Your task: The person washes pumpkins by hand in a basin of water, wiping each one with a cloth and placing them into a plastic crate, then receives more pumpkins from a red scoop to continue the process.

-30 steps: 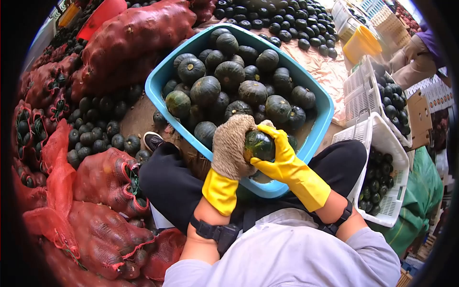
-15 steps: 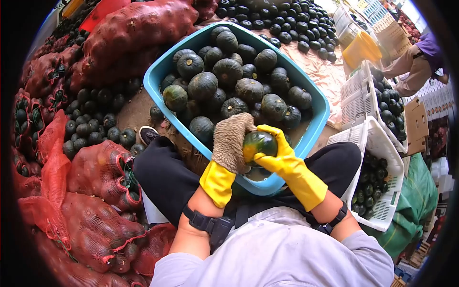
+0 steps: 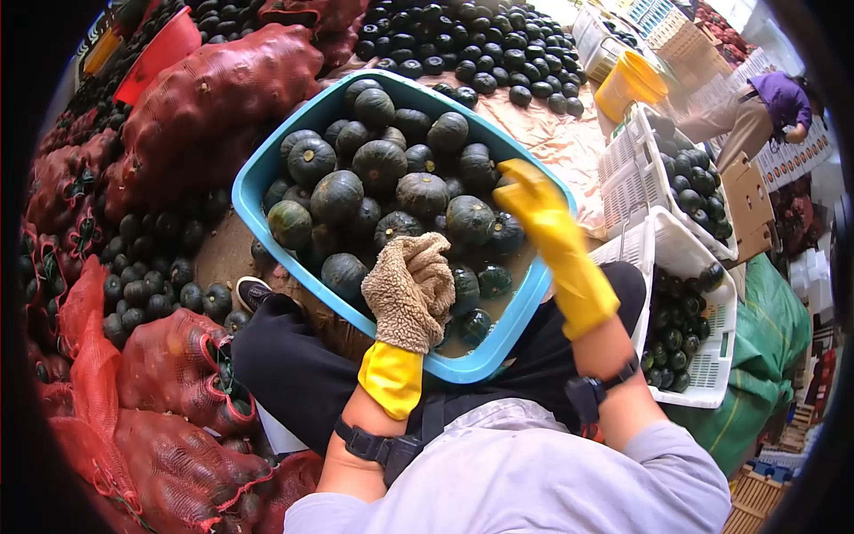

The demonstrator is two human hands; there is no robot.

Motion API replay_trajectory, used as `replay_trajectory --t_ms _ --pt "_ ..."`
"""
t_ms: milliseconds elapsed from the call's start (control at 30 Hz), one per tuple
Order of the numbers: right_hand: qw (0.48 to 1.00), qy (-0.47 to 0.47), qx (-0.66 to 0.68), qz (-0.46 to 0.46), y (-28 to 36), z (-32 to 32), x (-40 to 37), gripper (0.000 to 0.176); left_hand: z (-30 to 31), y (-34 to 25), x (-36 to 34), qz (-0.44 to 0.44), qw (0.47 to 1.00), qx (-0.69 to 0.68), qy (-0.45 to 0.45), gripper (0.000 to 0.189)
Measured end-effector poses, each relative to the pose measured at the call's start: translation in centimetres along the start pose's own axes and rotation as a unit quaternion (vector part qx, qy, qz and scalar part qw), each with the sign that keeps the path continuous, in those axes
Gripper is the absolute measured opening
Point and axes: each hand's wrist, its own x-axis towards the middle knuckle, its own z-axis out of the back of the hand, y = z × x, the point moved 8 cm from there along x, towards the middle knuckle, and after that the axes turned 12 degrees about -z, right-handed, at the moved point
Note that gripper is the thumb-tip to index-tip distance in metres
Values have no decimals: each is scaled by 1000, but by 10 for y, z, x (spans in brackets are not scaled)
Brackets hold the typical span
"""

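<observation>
A brown fleecy wash mitt (image 3: pixel 405 298) covers my left hand (image 3: pixel 411 294), with a yellow rubber glove cuff below it. It hangs over the near side of a blue tub (image 3: pixel 498 343), and its fingers are hidden inside the mitt. My right hand (image 3: pixel 538 209), in a yellow rubber glove, is over the tub's right rim, blurred, its fingers apart and holding nothing. Dark green squashes (image 3: pixel 380 166) fill much of the tub. Several wet ones, including a squash (image 3: pixel 495 280), lie in murky water close to the mitt.
White crates of squashes stand at right; a squash (image 3: pixel 712 277) shows near the back rim of the nearest crate (image 3: pixel 722 343). Red mesh sacks (image 3: pixel 173 356) crowd the left. Beyond the tub lie a squash pile (image 3: pixel 498 53) and a yellow bucket (image 3: pixel 630 84). A person (image 3: pixel 756 116) bends at far right.
My right hand has let go of the squash and moved up and right. The mitt has come away from it. A squash now shows at the nearest crate's back rim. The view has shifted.
</observation>
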Motion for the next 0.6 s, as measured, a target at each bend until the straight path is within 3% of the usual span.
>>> replay_trajectory --t_ms 67,100,133,167,200,233,267,300,333,367,400,433,467,500,567,600 --pt "959 -57 -276 30 -28 -60 28 70 0 3 0 -27 999 19 -40 32" --pt "908 -70 -412 28 -41 -77 42 71 0 0 1 -44 997 29 -59 32" --pt "924 -73 -375 24 -40 -75 43 70 0 1 2 -26 999 19 -43 31" --pt "939 -76 -336 20 -39 -74 40 68 15 5 19 -24 998 53 38 34" --pt "973 -64 -218 -31 -29 -67 21 66 4 -23 14 -223 924 294 105 28" --pt "984 58 34 -162 -34 -73 2 67 -19 -36 -2 -399 753 498 160 22" --pt "962 109 211 -134 -37 -90 -20 72 -20 -39 -3 -377 709 583 125 22" --pt "984 134 110 -45 -20 -100 -53 76 -20 -24 -1 -274 884 358 124 26" --pt "971 112 -107 184 8 -109 -85 75 -46 -33 -2 -355 680 599 227 25" --pt "953 39 -174 244 15 -124 -109 69 -64 -39 -18 -393 579 656 283 28" --pt "954 -15 -140 265 12 -114 -102 66 -78 -34 -27 -400 526 686 305 32" --pt "951 -68 -105 284 -1 -104 -89 63 -82 -22 -31 -398 498 709 301 35" --pt "936 -221 -107 253 -21 -93 -68 57 -85 -14 -31 -404 481 723 287 39" --pt "979 -202 -7 20 -42 -75 -40 61 -82 -12 -35 -396 502 717 278 45" --pt "978 -183 3 98 -19 -92 -57 60 -90 -16 -43 -433 489 702 282 45" --pt "978 -62 -7 198 0 -110 -76 61 -96 -25 -49 -439 489 689 307 45"
